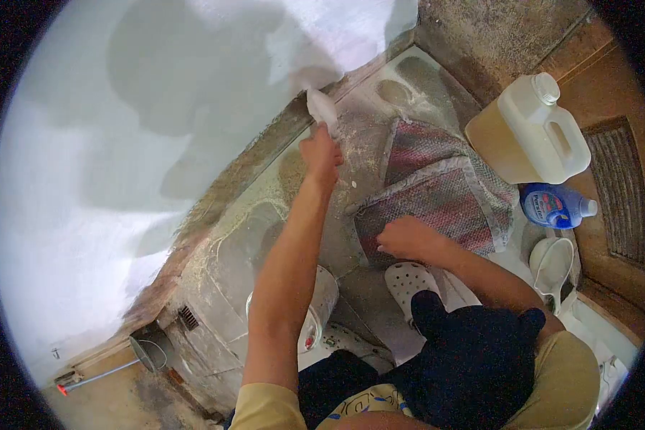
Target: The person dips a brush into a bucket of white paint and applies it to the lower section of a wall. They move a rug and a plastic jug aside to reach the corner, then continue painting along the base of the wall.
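1. So the left hand (322, 154) is stretched out toward the foot of the wall (86, 143), fingers curled in and pinching the near end of a whitish thing (322, 107). Too washed out to say what it is, but its far end is right by the wall's bottom edge, over the dusty floor (351, 154).
2. Right hand (405, 238) is over the near part of the mat (441, 204), fingers bent in and bunched together. Can't see anything in them, and I can't tell if they're pressing on the weave.
3. The mat is a rough red and grey woven one, rumpled, with one part folded over.
4. Past its right side there's a big jug (530, 132) of yellowish stuff, tilted in view, cap on. Just beside it is a blue bottle (555, 206), then a white pot (553, 264) with a handle.
5. White tub (326, 294) sits partly behind the left forearm, and a holey white clog (408, 283) is just below the right hand.
6. Down in the lower left corner: a grey bucket (149, 350) and a blue stick (104, 376) with a red end.
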The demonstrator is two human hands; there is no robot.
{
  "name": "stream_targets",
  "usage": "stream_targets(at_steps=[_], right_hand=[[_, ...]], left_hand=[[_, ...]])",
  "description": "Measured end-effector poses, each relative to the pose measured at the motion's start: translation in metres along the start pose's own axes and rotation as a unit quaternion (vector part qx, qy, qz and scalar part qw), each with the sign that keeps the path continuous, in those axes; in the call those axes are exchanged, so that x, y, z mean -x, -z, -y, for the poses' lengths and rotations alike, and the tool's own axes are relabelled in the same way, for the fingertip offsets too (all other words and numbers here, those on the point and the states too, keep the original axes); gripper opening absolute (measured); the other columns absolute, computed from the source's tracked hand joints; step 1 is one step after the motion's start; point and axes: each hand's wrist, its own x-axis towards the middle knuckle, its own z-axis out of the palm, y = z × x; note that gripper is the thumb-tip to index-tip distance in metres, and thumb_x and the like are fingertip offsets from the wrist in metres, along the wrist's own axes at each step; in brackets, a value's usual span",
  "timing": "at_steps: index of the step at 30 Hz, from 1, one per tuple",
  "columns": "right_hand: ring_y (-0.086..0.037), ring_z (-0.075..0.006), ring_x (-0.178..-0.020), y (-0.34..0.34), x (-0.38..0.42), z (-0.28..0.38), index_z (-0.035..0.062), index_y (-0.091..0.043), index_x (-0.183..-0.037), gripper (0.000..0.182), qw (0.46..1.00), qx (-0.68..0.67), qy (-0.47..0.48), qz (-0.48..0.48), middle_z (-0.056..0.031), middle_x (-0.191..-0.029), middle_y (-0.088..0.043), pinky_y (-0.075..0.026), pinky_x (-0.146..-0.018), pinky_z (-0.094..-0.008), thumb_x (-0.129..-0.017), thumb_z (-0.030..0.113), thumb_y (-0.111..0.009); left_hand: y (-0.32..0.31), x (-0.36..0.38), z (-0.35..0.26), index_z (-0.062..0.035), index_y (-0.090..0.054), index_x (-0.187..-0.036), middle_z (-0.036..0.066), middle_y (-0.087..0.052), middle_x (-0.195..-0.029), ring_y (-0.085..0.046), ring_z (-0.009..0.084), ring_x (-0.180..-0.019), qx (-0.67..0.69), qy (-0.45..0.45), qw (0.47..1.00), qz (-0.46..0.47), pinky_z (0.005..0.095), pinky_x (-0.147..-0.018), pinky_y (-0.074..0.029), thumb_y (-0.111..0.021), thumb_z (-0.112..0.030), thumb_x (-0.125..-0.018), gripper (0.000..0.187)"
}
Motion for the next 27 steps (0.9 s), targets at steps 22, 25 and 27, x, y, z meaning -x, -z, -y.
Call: stream_targets(at_steps=[22,25,27], right_hand=[[-0.065,-0.0355,-0.068,-0.003,0.002,0.002,0.0033,-0.067,-0.076,0.025,1.000,0.013,-0.006,0.017,-0.0171,-0.075,-0.066,-0.053,-0.060,-0.0462,-0.080,0.025,-0.056],[-0.065,-0.0356,-0.069,-0.002,0.003,0.000,0.0032,-0.066,-0.077,0.025,1.000,0.008,0.008,0.021,-0.0171,-0.075,-0.065,-0.053,-0.060,-0.0463,-0.080,0.025,-0.056],[-0.065,-0.0353,-0.068,-0.002,0.005,-0.002,0.0028,-0.066,-0.078,0.025,1.000,-0.007,0.012,-0.001,-0.0167,-0.074,-0.065,-0.053,-0.059,-0.0461,-0.081,0.026,-0.056]], left_hand=[[-0.012,-0.002,-0.005,-0.0009,-0.046,-0.075,0.005,-0.044,-0.052,-0.040,0.0138,-0.038,-0.001,0.045,0.998,-0.046,0.0281,-0.032,-0.028,-0.059,-0.030,-0.086,0.034],[-0.010,0.012,0.007,0.0005,-0.047,-0.074,0.006,-0.046,-0.053,-0.041,0.0140,-0.039,-0.021,0.052,0.998,-0.011,0.0283,-0.032,-0.027,-0.058,-0.031,-0.087,0.036],[-0.010,0.013,0.012,-0.0002,-0.046,-0.071,0.005,-0.044,-0.052,-0.039,0.0136,-0.039,-0.037,0.041,0.998,-0.043,0.0288,-0.032,-0.026,-0.055,-0.032,-0.089,0.037]])
